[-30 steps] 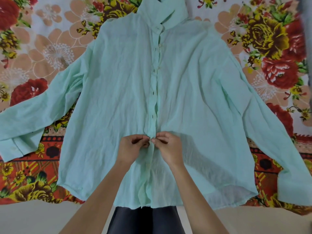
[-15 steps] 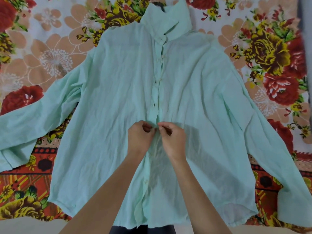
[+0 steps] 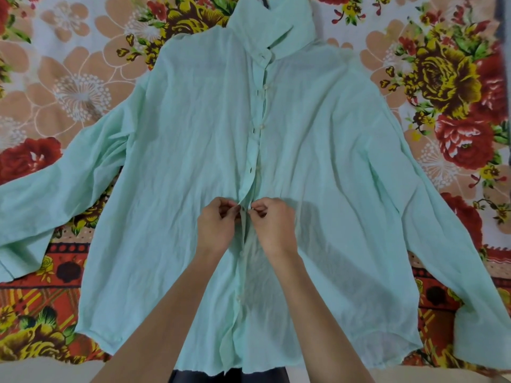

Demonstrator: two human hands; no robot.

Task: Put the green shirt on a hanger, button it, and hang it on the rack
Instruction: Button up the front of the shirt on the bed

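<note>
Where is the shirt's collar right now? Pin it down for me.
In the head view, the collar sits at top centre, standing up on the green shirt, far above both hands, against the floral bedsheet.

A home, likely a bedroom: a floral bedsheet (image 3: 83,87) with red and yellow roses covers a bed, its patterned border running along the near edge.

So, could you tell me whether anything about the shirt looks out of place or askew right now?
Nothing looks damaged. The thin mint-green shirt lies wrinkled on the floral bedsheet, its placket gaping unbuttoned below the left hand and right hand, and the collar stands up rather than folded.
</note>
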